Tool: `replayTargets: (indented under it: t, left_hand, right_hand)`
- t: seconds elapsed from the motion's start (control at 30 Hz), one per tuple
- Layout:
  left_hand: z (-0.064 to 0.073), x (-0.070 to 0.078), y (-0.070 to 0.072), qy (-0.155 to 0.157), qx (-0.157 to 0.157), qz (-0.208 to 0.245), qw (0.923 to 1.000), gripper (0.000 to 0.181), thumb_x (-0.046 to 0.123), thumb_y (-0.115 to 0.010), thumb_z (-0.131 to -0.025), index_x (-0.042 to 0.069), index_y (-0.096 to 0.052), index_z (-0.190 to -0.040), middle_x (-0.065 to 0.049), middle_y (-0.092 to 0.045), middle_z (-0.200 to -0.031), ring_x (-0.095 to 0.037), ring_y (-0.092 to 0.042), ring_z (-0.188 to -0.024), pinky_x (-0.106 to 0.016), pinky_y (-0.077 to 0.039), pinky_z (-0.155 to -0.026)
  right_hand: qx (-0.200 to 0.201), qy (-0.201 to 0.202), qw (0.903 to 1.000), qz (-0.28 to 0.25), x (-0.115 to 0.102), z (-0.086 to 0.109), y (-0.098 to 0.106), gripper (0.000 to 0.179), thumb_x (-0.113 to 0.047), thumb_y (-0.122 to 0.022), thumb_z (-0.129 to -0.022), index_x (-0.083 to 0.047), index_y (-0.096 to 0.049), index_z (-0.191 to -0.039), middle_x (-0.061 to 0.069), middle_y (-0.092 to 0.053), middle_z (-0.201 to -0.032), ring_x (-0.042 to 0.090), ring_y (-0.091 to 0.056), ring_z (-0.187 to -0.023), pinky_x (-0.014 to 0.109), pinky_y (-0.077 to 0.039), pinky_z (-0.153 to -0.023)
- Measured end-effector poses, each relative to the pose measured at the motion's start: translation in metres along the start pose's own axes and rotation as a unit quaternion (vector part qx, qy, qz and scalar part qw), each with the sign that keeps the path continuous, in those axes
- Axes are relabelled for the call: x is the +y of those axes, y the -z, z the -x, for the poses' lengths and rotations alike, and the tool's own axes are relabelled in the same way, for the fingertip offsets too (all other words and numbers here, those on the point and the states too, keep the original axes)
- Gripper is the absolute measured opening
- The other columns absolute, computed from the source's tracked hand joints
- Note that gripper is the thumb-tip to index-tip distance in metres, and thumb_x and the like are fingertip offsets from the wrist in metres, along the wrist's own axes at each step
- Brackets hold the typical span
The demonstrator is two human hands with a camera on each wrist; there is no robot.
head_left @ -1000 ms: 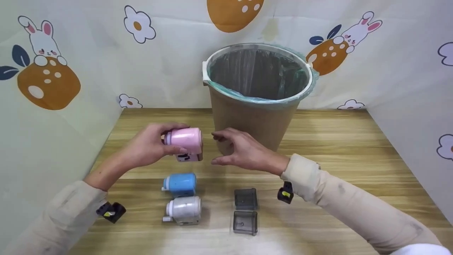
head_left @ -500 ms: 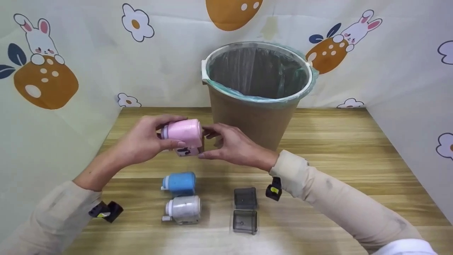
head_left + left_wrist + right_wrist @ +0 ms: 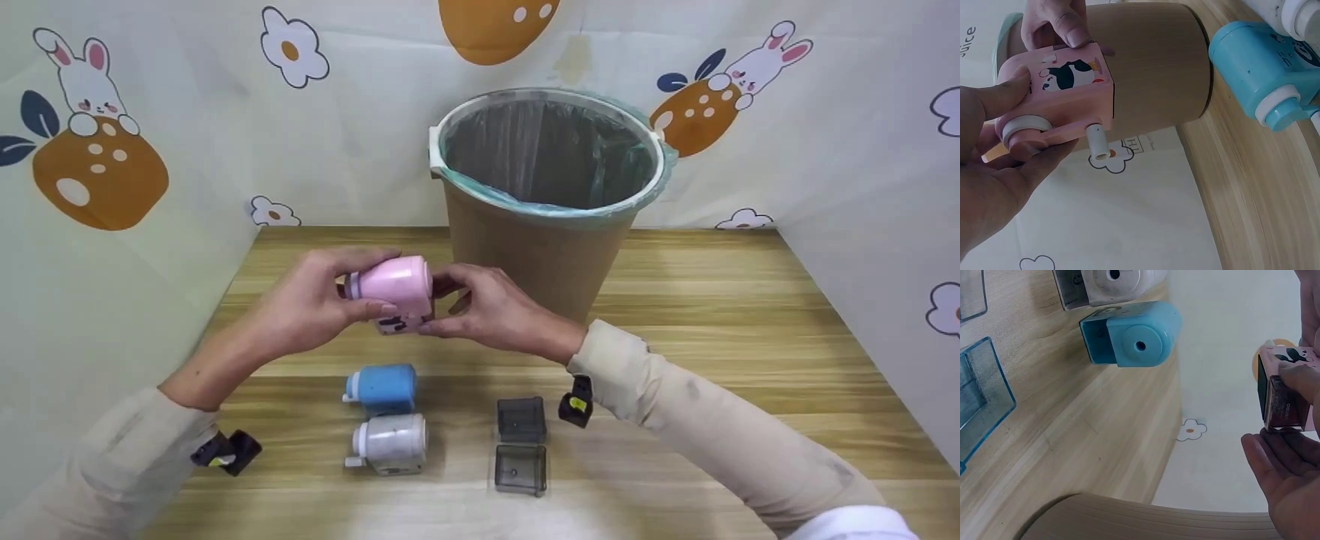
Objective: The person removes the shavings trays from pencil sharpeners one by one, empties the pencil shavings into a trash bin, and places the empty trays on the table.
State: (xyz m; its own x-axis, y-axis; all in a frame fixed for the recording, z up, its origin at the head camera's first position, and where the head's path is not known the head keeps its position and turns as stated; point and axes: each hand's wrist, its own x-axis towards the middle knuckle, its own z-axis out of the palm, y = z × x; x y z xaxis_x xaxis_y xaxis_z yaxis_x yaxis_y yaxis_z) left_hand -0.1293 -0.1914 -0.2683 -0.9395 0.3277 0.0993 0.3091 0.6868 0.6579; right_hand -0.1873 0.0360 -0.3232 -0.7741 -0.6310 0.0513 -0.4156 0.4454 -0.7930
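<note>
My left hand (image 3: pixel 304 300) grips the pink pencil sharpener (image 3: pixel 401 285) above the table, lying across my view, with its panda picture and crank showing in the left wrist view. Thumb and fingers wrap round its crank end. At the other end, my right hand (image 3: pixel 495 307) pinches the dark see-through shavings drawer (image 3: pixel 1289 405), thumb on the top edge and fingers beneath. That drawer sits in the sharpener's body. Nearer me on the table lie a blue pencil sharpener (image 3: pixel 386 388) and a white pencil sharpener (image 3: pixel 391 442), each with an open drawer slot.
Two loose dark shavings drawers (image 3: pixel 520 420) rest right of the sharpeners on the wooden table (image 3: pixel 712 360). Behind my hands stands a tall brown bin (image 3: pixel 536 255) with a green liner bag. Patterned cloth (image 3: pixel 360 150) walls the back and sides.
My right hand has moved left, from apart from the pink sharpener to pinching its drawer end. The left hand has lifted slightly with the sharpener. Things on the table stay put.
</note>
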Motion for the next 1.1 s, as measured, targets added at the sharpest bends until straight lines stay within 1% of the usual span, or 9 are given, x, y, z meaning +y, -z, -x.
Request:
replayTargets:
  t: [0.13, 0.23, 0.33, 0.6, 0.7, 0.8, 0.93, 1.1]
  left_hand:
    - [-0.001, 0.000, 0.000, 0.010, -0.015, -0.006, 0.9998, 0.061, 0.011, -0.078, -0.086, 0.005, -0.055, -0.142, -0.019, -0.057, -0.144, -0.033, -0.066, -0.110, -0.043, -0.058, -0.087]
    - [-0.001, 0.000, 0.002, 0.018, -0.024, -0.005, 0.9995, 0.061, 0.012, -0.077, -0.086, 0.006, -0.054, -0.142, -0.020, -0.057, -0.144, -0.031, -0.067, -0.104, -0.040, -0.059, -0.083]
    - [0.000, 0.000, 0.004, 0.022, -0.029, -0.007, 0.9993, 0.061, 0.013, -0.077, -0.086, 0.006, -0.054, -0.142, -0.020, -0.058, -0.143, -0.030, -0.067, -0.101, -0.038, -0.059, -0.082]
    - [0.001, 0.001, 0.006, 0.019, -0.029, -0.009, 0.9993, 0.061, 0.013, -0.078, -0.086, 0.007, -0.055, -0.142, -0.020, -0.057, -0.144, -0.029, -0.067, -0.099, -0.036, -0.059, -0.080]
    - [0.001, 0.002, 0.003, 0.016, -0.027, -0.009, 0.9995, 0.060, 0.012, -0.078, -0.086, 0.006, -0.056, -0.141, -0.020, -0.056, -0.144, -0.029, -0.067, -0.099, -0.036, -0.059, -0.079]
    - [0.000, 0.002, -0.001, 0.004, -0.020, -0.014, 0.9997, 0.058, 0.011, -0.078, -0.086, 0.005, -0.058, -0.139, -0.021, -0.058, -0.142, -0.029, -0.068, -0.099, -0.037, -0.059, -0.079]
    - [-0.002, 0.003, -0.005, -0.013, -0.017, -0.020, 0.9996, 0.056, 0.010, -0.078, -0.086, 0.003, -0.059, -0.138, -0.021, -0.060, -0.139, -0.030, -0.068, -0.099, -0.038, -0.060, -0.080]
    - [-0.003, 0.005, -0.007, -0.011, -0.023, -0.017, 0.9995, 0.056, 0.009, -0.077, -0.086, 0.003, -0.058, -0.139, -0.022, -0.059, -0.141, -0.031, -0.069, -0.100, -0.039, -0.061, -0.080]
  right_hand:
    - [-0.003, 0.001, 1.0000, -0.001, 0.002, 0.001, 0.000, 0.055, -0.026, -0.084, -0.082, -0.012, -0.062, -0.130, 0.003, -0.069, -0.125, 0.017, -0.065, -0.116, 0.034, -0.057, -0.097]
    - [-0.005, 0.002, 1.0000, -0.001, 0.002, 0.002, -0.001, 0.055, -0.026, -0.084, -0.082, -0.012, -0.061, -0.130, 0.002, -0.068, -0.125, 0.016, -0.065, -0.116, 0.031, -0.057, -0.096]
    - [-0.006, 0.001, 1.0000, 0.000, 0.002, 0.002, -0.001, 0.055, -0.027, -0.084, -0.082, -0.013, -0.061, -0.131, 0.002, -0.068, -0.126, 0.014, -0.065, -0.115, 0.029, -0.057, -0.095]
    - [-0.006, 0.003, 0.9999, -0.008, 0.001, 0.004, -0.001, 0.056, -0.028, -0.084, -0.082, -0.014, -0.062, -0.131, 0.001, -0.069, -0.124, 0.013, -0.066, -0.112, 0.031, -0.057, -0.095]
    - [-0.003, 0.004, 1.0000, -0.006, 0.002, 0.005, -0.001, 0.056, -0.031, -0.084, -0.081, -0.014, -0.063, -0.130, 0.000, -0.070, -0.123, 0.014, -0.067, -0.111, 0.035, -0.057, -0.097]
    - [0.001, 0.004, 1.0000, -0.004, 0.005, 0.008, 0.000, 0.056, -0.032, -0.085, -0.081, -0.014, -0.064, -0.129, 0.000, -0.071, -0.121, 0.016, -0.067, -0.110, 0.038, -0.056, -0.099]
    - [0.009, 0.003, 1.0000, -0.002, 0.007, 0.011, 0.000, 0.056, -0.032, -0.084, -0.081, -0.014, -0.064, -0.130, 0.000, -0.071, -0.121, 0.018, -0.068, -0.111, 0.037, -0.055, -0.100]
    - [0.022, 0.006, 0.9997, 0.000, 0.008, 0.015, 0.001, 0.055, -0.033, -0.084, -0.081, -0.014, -0.064, -0.129, 0.000, -0.071, -0.121, 0.016, -0.068, -0.110, 0.035, -0.055, -0.099]
